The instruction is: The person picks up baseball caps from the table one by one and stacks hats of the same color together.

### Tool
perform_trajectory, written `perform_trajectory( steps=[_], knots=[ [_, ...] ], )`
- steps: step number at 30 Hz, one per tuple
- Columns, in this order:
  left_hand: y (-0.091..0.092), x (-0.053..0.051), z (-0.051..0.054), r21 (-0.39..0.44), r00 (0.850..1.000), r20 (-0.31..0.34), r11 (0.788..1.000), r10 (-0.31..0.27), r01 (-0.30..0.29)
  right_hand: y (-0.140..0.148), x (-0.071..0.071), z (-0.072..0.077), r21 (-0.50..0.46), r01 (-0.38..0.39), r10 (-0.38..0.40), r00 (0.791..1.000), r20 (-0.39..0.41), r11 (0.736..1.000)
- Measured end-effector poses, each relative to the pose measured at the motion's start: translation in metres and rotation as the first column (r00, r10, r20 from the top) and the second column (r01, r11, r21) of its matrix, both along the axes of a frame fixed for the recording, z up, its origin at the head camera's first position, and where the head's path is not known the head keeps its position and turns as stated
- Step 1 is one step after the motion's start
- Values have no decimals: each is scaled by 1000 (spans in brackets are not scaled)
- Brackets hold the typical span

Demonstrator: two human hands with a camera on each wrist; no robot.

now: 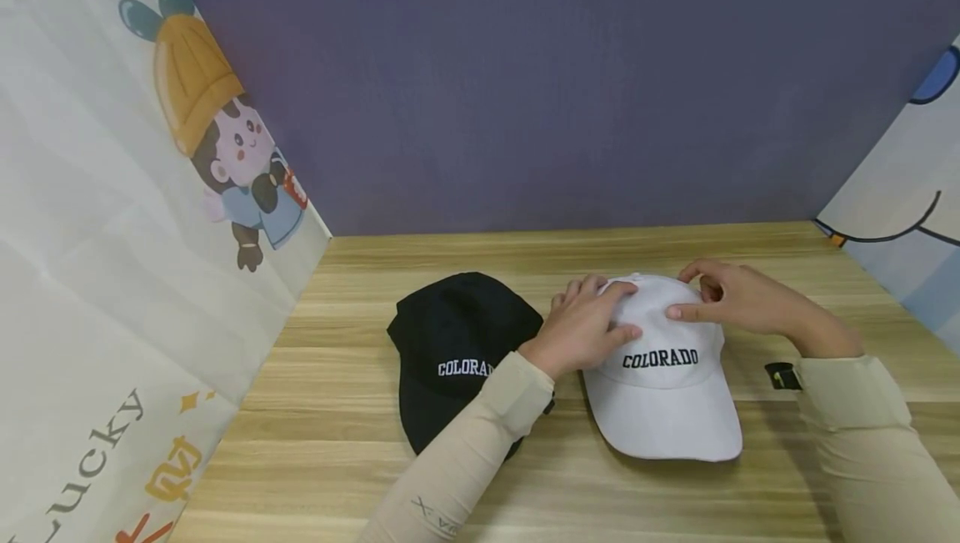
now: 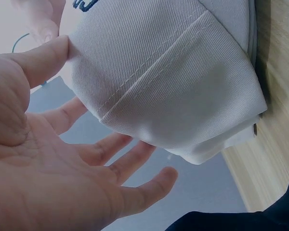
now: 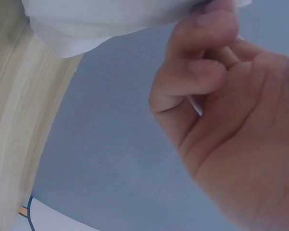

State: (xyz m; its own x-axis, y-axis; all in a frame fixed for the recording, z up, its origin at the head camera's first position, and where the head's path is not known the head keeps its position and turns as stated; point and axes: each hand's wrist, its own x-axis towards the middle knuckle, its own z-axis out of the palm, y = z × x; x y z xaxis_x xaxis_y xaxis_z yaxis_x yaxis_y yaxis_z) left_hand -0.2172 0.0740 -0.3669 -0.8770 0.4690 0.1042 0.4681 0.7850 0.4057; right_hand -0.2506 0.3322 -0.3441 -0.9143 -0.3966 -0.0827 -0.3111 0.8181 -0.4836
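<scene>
A white baseball cap (image 1: 660,409) lettered COLORADO stands on the wooden table, its brim toward me. My left hand (image 1: 581,330) holds the crown from the left, thumb on the front panel and spread fingers reaching over the top and side. In the left wrist view, several fingertips of the left hand (image 2: 72,159) go out of sight behind the crown (image 2: 178,72). From the right, my right hand (image 1: 750,301) pinches the crown between thumb and index finger. The right wrist view shows other fingers of this right hand (image 3: 221,106) curled in toward the palm.
A black COLORADO cap (image 1: 457,326) lies on the table (image 1: 300,451) to the left, partly behind my left forearm. Next to the right sleeve is a small black strap end (image 1: 782,376). A dark blue-grey panel (image 1: 525,93) closes the back, with a printed sheet (image 1: 90,218) along the left.
</scene>
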Motion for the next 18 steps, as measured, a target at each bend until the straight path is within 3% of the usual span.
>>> perform_trajectory(
  steps=[18],
  knots=[
    [7, -15, 0, -37, 999, 4, 998, 52, -52, 2, -23, -4, 20, -19, 19, 1000, 5, 1000]
  ],
)
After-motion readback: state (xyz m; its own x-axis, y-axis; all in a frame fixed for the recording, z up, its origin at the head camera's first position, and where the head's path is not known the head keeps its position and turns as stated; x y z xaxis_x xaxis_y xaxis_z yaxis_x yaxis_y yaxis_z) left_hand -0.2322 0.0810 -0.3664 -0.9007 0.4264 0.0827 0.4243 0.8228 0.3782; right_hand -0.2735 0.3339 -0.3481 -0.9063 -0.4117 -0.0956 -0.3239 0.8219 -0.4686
